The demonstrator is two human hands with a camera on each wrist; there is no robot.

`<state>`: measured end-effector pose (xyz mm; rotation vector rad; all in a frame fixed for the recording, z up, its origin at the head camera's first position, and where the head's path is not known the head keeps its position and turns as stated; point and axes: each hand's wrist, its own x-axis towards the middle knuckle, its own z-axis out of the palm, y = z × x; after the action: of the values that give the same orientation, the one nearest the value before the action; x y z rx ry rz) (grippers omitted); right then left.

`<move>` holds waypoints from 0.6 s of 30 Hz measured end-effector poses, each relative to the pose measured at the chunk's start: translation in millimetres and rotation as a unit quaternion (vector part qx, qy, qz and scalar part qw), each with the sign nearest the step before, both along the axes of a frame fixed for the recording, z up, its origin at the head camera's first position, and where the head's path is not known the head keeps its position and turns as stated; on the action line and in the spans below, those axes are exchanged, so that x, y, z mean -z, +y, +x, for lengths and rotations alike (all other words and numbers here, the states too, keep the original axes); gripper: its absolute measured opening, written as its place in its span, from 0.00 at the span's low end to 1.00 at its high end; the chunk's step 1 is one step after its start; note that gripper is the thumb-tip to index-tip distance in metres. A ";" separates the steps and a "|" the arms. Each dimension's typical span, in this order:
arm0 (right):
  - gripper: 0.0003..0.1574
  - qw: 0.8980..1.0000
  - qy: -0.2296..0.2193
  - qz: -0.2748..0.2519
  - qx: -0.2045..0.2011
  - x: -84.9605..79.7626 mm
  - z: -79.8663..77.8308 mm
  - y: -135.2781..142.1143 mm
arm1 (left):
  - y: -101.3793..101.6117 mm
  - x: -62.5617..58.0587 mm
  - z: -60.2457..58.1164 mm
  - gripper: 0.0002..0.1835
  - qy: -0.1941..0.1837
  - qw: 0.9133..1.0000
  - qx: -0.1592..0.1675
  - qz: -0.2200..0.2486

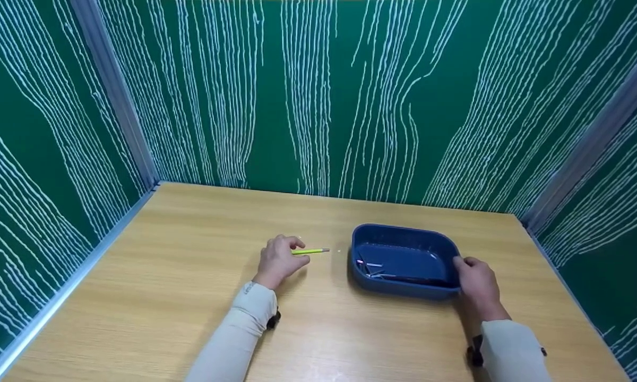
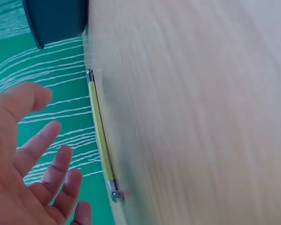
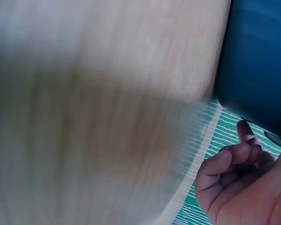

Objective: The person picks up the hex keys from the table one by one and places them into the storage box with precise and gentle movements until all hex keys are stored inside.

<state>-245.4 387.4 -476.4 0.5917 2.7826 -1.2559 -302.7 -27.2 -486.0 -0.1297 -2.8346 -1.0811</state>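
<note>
A slim yellow-green pen (image 1: pixel 314 251) with silver ends lies on the wooden table. My left hand (image 1: pixel 278 261) is over its near end, thumb and fingers spread apart. In the left wrist view, a gap shows between the left hand (image 2: pixel 25 159) and the pen (image 2: pixel 99 129). To the right stands a dark blue rectangular box (image 1: pixel 403 287) with rounded corners. My right hand (image 1: pixel 479 284) grips its right-hand rim. Curled fingers of the right hand (image 3: pixel 239 183) show beneath the box (image 3: pixel 260 61) in the right wrist view.
Inside the box, several thin items (image 1: pixel 371 264), some silvery, lie toward the left and front; their kind is unclear. Green walls (image 1: pixel 268 106) with white wavy lines enclose the table (image 1: pixel 154 297) at the back and sides. Metal posts (image 1: pixel 118 85) stand at the back corners.
</note>
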 end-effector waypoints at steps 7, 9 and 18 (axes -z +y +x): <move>0.47 1.000 0.011 0.018 0.000 0.8 -2.1 2.5 | -7.4 5.9 -3.8 0.13 -0.009 1.000 -0.027 -0.007; 0.47 1.000 0.012 0.024 -0.003 1.1 -3.0 2.9 | -8.9 6.6 -4.0 0.12 -0.011 0.999 -0.031 -0.010; 0.50 1.000 -0.004 -0.002 0.001 2.3 -1.3 1.3 | -10.1 5.5 -3.2 0.13 -0.021 0.996 -0.077 -0.031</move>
<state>-246.7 388.7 -478.7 0.5987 2.7738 -1.2561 -305.9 -37.3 -491.5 0.1072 -2.8588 -0.9768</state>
